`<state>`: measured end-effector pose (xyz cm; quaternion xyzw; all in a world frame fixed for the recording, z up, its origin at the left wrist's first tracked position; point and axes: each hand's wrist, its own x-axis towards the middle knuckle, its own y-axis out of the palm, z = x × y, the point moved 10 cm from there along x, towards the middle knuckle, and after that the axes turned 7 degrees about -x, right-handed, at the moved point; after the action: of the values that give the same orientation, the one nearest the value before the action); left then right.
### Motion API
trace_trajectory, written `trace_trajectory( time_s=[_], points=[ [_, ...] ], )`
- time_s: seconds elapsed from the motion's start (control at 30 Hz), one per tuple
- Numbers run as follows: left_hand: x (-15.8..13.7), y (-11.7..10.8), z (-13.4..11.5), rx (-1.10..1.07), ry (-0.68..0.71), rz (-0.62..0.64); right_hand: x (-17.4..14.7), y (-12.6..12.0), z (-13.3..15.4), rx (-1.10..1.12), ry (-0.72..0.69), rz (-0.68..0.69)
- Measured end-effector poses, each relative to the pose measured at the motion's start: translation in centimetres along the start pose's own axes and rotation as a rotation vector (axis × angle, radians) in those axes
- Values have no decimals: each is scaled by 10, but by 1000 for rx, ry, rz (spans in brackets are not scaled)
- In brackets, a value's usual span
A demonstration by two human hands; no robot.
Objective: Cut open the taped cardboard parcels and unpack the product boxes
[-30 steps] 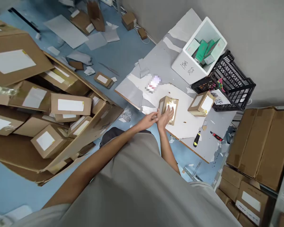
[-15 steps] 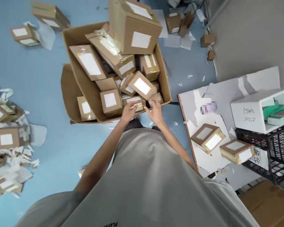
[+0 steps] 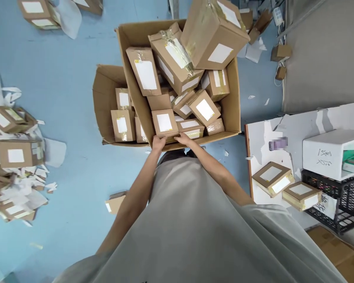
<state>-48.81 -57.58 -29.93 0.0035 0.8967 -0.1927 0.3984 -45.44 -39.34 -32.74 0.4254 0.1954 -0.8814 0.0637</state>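
Note:
In the head view, a large open carton [image 3: 238,98] holds several taped, labelled cardboard boxes. At its near side sits a small cardboard box [image 3: 162,133] with a white label and a raised flap. My left hand [image 3: 159,143] closes on this box's near left corner, fingers pointing inward. Opposite it, my right hand [image 3: 183,139] has its fingers at the near right corner. The fingertips of both hands are partly hidden against the box. Just right of it lies a flat taped box [image 3: 191,127], with a tilted labelled box [image 3: 204,108] behind.
A second open carton [image 3: 106,78] with smaller boxes adjoins on the left. Packages and torn paper [image 3: 20,196] litter the floor at far left. To the right, a white table [image 3: 265,153] bears two boxes, a white bin [image 3: 321,153] and a black crate [image 3: 339,200].
My hands have moved left within the carton, from the flat taped box to the box with the raised flap. The camera view has shifted, so the cartons appear farther right.

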Motion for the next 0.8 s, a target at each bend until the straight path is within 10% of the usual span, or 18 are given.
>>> trace_trajectory(
  time_s=[0.1, 0.23, 0.43, 0.8],
  points=[
    [-17, -5, -25, 68, 115, -29, -15, -12, 4, 149, -19, -54],
    [-75, -4, -109, 244, 602, -56, -64, -39, 3, 529, -70, -73],
    [-198, 68, -192, 349, 1066, 256, -183, -84, -41, 952, -104, -171],
    [-414, 311, -124, 546, 1384, 1007, -346, -175, -268, 1511, -123, -897]
  ],
)
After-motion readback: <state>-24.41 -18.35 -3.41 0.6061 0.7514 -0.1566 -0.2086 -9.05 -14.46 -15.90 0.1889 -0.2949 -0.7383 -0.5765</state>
